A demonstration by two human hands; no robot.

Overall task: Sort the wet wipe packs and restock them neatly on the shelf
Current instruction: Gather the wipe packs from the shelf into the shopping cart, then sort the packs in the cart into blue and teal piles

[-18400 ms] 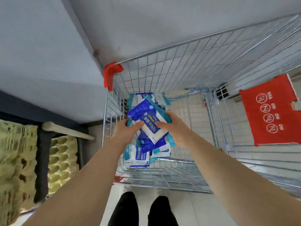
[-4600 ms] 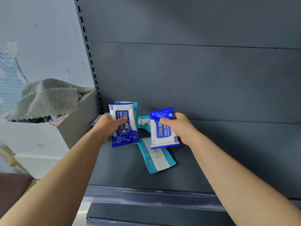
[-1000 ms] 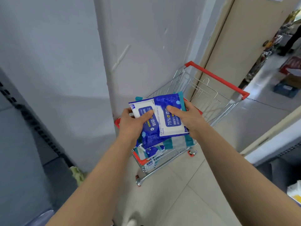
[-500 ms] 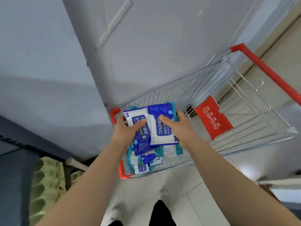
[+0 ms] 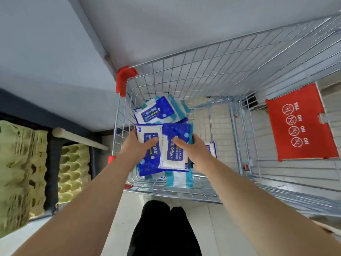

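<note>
Two flat blue-and-white plastic wet wipe packs are held side by side inside the basket of a silver wire shopping cart (image 5: 203, 74), at its near end. The left pack (image 5: 147, 166) is gripped by the left hand (image 5: 137, 146), with the thumb laid across its printed front and the fingers hidden behind it. The right pack (image 5: 175, 131) is gripped by the right hand (image 5: 192, 151), with the thumb pressed on the label and the fingers curled round its right edge. The inner edge of the left pack is overlapped by the right pack, and the print on both is turned sideways.

Further packs are seen lying on the cart floor. A loose blue-and-white pack (image 5: 154, 111) is tilted in the far left corner, on top of teal-edged ones. A teal-and-white pack (image 5: 178, 180) is partly covered by the held pair, and the corner of another pack (image 5: 211, 148) is shown just beside the right wrist.

A red plastic corner guard (image 5: 125, 78) is fitted to the cart's far left corner, and a red plastic flap (image 5: 300, 124) printed with white prohibition signs is seen at its right end. Stacked yellow-green pulp egg trays (image 5: 20, 172) are seen left of the cart. A grey wall (image 5: 175, 24) is met by the cart's far side. Black trouser legs (image 5: 162, 228) are seen below, over a pale tiled floor (image 5: 206, 228).
</note>
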